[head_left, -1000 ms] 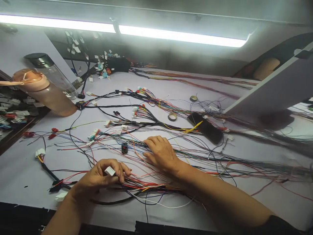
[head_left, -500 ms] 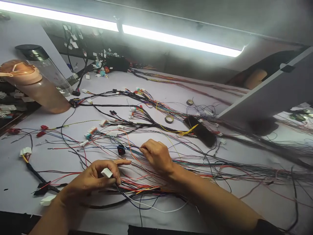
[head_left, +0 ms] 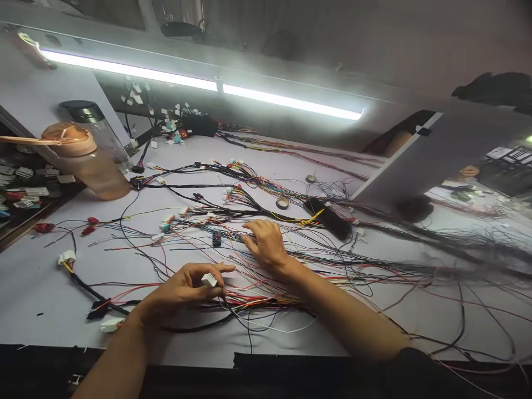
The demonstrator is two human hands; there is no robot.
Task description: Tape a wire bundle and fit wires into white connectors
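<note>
My left hand point(head_left: 197, 285) is closed on a white plastic connector point(head_left: 209, 280), held between thumb and fingers with the index finger stretched out to the right. Black and white wires point(head_left: 245, 318) trail from the connector toward the right. Over the spread of thin loose wires point(head_left: 332, 257) hovers my right hand point(head_left: 266, 244), its thumb apart from the bent fingers and nothing visible between them. A small black connector point(head_left: 216, 238) lies just left of the right hand. Under and beside my left hand run red and orange wires point(head_left: 261, 302) and a black-sleeved cable point(head_left: 199, 328).
Two bottles, one peach point(head_left: 97, 166) and one clear point(head_left: 110, 136), stand at the left. Taped harnesses point(head_left: 245, 209) cross the middle. A black phone-like slab point(head_left: 328, 218) and a tape roll point(head_left: 282, 203) lie behind the right hand. A grey panel point(head_left: 399, 155) rises at the right.
The view has shifted, so the bench appears higher and the left-side things sit further right. My right thumb and fingers have parted from a pinch. The white connector stays in my left hand.
</note>
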